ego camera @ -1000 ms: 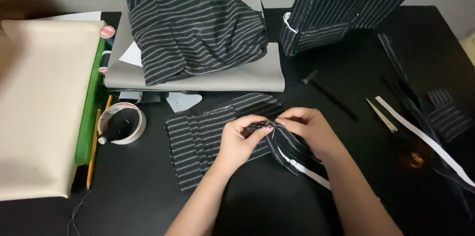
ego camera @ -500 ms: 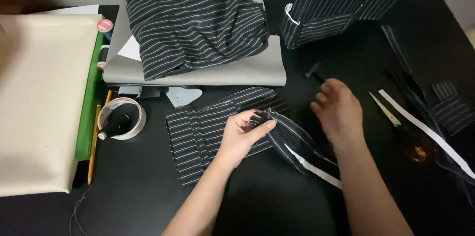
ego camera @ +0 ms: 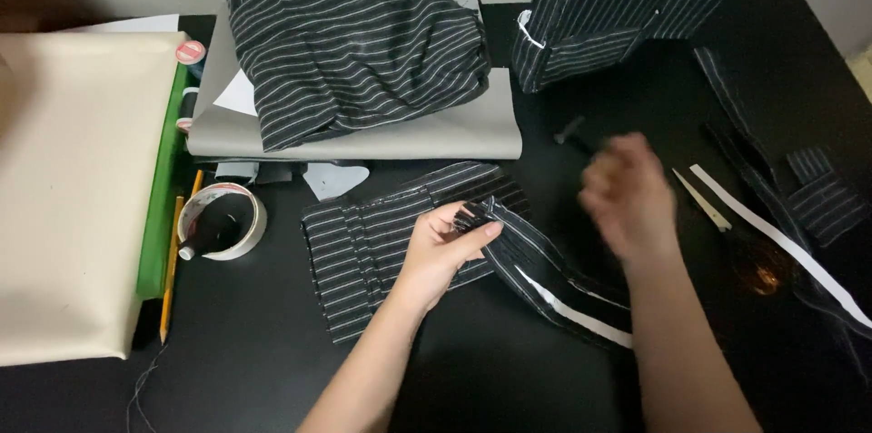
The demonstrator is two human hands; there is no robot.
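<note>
Your left hand pinches the folded striped strip to keep its crease, while your blurred right hand hovers loosely curled, holding nothing visible.

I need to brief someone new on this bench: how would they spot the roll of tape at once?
Start at the big cream fabric block on the left of the black table. Just right of its green edge lies a yellow pencil, and beside that the roll of tape, left of the striped piece in the left hand. It is the only white ring there, with a small dark bottle inside.
</note>
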